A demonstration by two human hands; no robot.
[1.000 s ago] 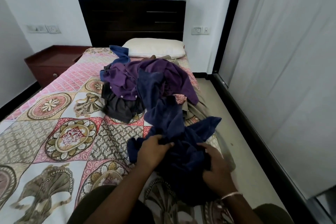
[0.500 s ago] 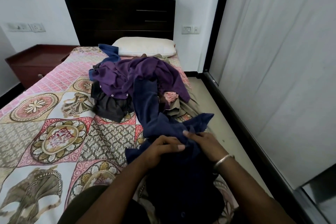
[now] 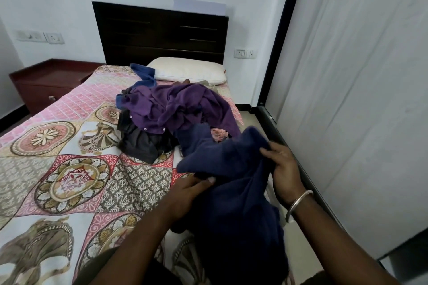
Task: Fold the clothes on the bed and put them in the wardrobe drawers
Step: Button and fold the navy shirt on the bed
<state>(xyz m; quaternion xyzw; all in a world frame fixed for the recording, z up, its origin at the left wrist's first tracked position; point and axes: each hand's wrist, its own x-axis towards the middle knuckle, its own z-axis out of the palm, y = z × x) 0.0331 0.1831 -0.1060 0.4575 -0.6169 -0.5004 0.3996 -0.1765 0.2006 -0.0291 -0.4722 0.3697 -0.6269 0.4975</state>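
A dark navy garment [image 3: 234,183] hangs bunched between my hands at the bed's near right corner. My left hand [image 3: 187,192] grips its lower edge from beneath, thumb on top. My right hand [image 3: 281,166], with a silver bangle on the wrist, pinches a fold at the garment's right side. Farther up the bed [image 3: 64,169] lies a heap of clothes: a purple shirt [image 3: 176,106] on top, a black garment [image 3: 143,141] under it, a blue piece [image 3: 143,74] near the pillow. The wardrobe [image 3: 361,90] with white sliding doors stands along the right.
A cream pillow [image 3: 190,71] lies against the dark headboard [image 3: 159,32]. A reddish bedside cabinet [image 3: 48,83] stands at the left. A narrow strip of floor [image 3: 298,247] runs between the bed and the wardrobe's black bottom rail.
My hands have moved apart and lifted the navy garment, spreading it to the right; its trailing end has come off the pile. The camera has turned slightly left.
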